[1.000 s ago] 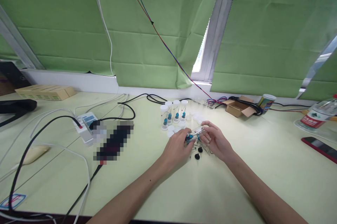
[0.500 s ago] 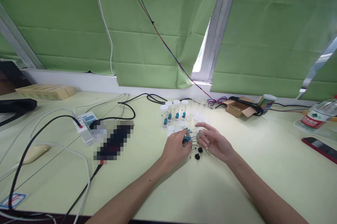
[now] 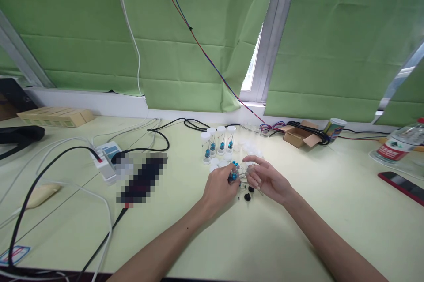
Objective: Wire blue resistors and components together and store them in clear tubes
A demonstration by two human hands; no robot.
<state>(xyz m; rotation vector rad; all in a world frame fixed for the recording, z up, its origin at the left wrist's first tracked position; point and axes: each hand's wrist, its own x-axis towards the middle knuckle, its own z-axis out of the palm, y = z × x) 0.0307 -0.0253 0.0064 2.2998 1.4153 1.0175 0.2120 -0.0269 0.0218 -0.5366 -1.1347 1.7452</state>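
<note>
My left hand point(image 3: 217, 189) is closed around a small blue piece point(image 3: 234, 176) with thin metal pins. Facing it, my right hand point(image 3: 270, 180) has its fingers curled round a clear plastic piece point(image 3: 251, 170), its exact kind hard to make out. The two held pieces nearly meet, and fingers partly cover both. Another blue piece point(image 3: 235, 163) shows just beyond my left fingertips. Thin metal rods lie under my hands, beside a black knob-like piece point(image 3: 247, 197) and a second one. Behind stand several clear tubes point(image 3: 221, 136) with white caps, each holding a blue piece.
White caps point(image 3: 228, 157) lie around the tubes. A small open carton point(image 3: 298, 135), black cables and a printed can point(image 3: 334, 128) are at the back right. On the far right are a large bottle point(image 3: 397, 147) and a phone point(image 3: 404, 187). A power strip point(image 3: 107, 163) with cables sits left.
The hands stay almost in the same place, with only slight finger movement. The whole view has shifted a little.
</note>
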